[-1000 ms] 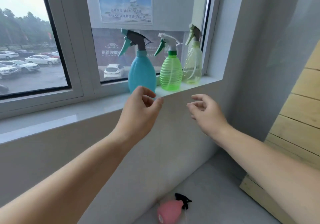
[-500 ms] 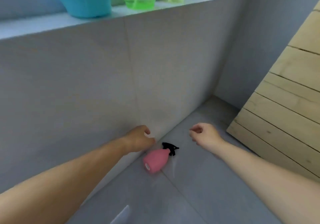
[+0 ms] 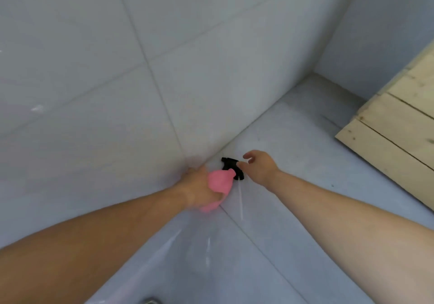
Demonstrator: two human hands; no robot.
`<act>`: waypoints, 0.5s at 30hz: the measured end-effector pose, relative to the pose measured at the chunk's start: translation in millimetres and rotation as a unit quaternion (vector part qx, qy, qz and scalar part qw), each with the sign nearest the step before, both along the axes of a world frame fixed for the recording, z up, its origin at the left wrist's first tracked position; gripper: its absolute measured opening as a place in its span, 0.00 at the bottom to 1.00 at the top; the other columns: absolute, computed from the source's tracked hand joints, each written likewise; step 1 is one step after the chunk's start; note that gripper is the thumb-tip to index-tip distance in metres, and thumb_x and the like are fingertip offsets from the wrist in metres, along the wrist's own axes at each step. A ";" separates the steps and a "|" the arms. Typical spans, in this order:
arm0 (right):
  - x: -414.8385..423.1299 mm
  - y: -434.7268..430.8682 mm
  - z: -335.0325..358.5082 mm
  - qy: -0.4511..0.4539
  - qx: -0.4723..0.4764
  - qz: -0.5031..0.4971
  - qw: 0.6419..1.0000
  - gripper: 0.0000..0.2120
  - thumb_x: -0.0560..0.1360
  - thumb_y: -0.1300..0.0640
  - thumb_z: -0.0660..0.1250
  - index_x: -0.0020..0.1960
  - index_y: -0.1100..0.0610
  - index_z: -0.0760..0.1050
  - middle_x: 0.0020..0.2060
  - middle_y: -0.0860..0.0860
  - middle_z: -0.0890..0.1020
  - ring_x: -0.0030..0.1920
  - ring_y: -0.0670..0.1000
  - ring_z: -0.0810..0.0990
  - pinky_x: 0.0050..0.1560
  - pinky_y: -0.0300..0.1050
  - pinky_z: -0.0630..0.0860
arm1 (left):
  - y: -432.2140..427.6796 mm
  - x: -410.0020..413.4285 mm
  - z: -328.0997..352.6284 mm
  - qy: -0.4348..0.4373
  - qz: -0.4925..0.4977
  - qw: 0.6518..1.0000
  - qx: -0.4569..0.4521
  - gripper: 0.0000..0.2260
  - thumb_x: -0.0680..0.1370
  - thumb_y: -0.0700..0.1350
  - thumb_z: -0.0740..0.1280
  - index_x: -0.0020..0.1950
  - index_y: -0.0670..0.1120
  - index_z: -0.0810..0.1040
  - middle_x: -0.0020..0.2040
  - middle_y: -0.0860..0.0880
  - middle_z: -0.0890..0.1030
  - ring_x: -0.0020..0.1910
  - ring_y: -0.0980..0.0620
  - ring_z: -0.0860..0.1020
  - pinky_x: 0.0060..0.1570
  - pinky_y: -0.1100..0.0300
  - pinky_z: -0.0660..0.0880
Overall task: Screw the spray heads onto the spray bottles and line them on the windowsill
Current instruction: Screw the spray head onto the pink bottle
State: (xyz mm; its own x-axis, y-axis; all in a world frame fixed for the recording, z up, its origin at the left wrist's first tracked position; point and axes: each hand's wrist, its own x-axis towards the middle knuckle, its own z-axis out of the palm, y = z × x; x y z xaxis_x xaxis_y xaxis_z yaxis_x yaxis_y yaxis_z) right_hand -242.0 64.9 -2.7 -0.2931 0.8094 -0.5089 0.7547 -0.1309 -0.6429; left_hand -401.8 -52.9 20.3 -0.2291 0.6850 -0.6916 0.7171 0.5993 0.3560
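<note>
A pink spray bottle [image 3: 219,181] lies on its side on the grey tiled floor, close to the wall. My left hand [image 3: 197,188] is wrapped around its body. A black spray head [image 3: 231,166] lies at the bottle's neck, with its clear dip tube [image 3: 240,201] trailing toward me on the floor. My right hand [image 3: 258,166] is at the spray head, fingertips touching it, fingers still spread. Whether the head is screwed on or loose I cannot tell. The windowsill and the other bottles are out of view.
A grey tiled wall [image 3: 141,69] rises directly behind the bottle. A pale wooden panel [image 3: 399,120] leans at the right. Grey floor tiles [image 3: 305,163] stretch between the bottle and the panel.
My view dropped from the windowsill with three bottles down to the floor. Both hands lowered; the left closed around the pink bottle and the right reached the black spray head.
</note>
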 end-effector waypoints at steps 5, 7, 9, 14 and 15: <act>-12.5 3.5 -24.3 -0.002 -0.015 -0.010 1.000 0.24 0.73 0.50 0.72 0.65 0.59 0.76 0.61 0.58 0.80 0.58 0.58 0.81 0.58 0.48 0.77 | -1.9 -2.2 -20.4 -0.022 0.048 0.999 0.000 0.37 0.66 0.63 0.76 0.69 0.46 0.71 0.65 0.46 0.78 0.61 0.44 0.79 0.52 0.55 0.79; -12.4 3.8 -31.3 -0.013 -0.019 -0.015 1.000 0.23 0.72 0.50 0.73 0.63 0.58 0.77 0.58 0.58 0.82 0.56 0.58 0.82 0.57 0.50 0.79 | -3.7 -3.1 -25.9 -0.039 0.083 0.996 0.000 0.36 0.68 0.60 0.78 0.69 0.44 0.71 0.65 0.46 0.78 0.60 0.45 0.79 0.51 0.55 0.78; -12.3 3.5 -35.4 -0.030 -0.017 -0.018 0.999 0.22 0.72 0.49 0.73 0.62 0.57 0.77 0.56 0.56 0.82 0.54 0.57 0.82 0.55 0.50 0.79 | -6.3 -4.7 -28.4 -0.064 0.128 0.990 -0.001 0.36 0.70 0.58 0.78 0.72 0.44 0.70 0.66 0.47 0.78 0.61 0.46 0.79 0.52 0.55 0.79; -17.9 2.4 -35.4 -0.090 0.009 0.001 0.996 0.20 0.70 0.50 0.75 0.57 0.59 0.77 0.47 0.52 0.77 0.51 0.56 0.80 0.51 0.49 0.78 | -17.7 -8.4 -26.0 -0.136 0.222 0.966 -0.002 0.31 0.73 0.55 0.77 0.72 0.48 0.70 0.64 0.49 0.78 0.58 0.47 0.79 0.42 0.57 0.78; -19.7 1.4 -35.8 -0.097 0.003 0.007 0.995 0.19 0.70 0.50 0.75 0.55 0.59 0.77 0.46 0.53 0.77 0.48 0.55 0.79 0.47 0.48 0.77 | -20.5 -8.8 -25.5 -0.143 0.232 0.962 -0.005 0.31 0.73 0.54 0.77 0.72 0.48 0.70 0.65 0.49 0.78 0.59 0.46 0.79 0.45 0.56 0.80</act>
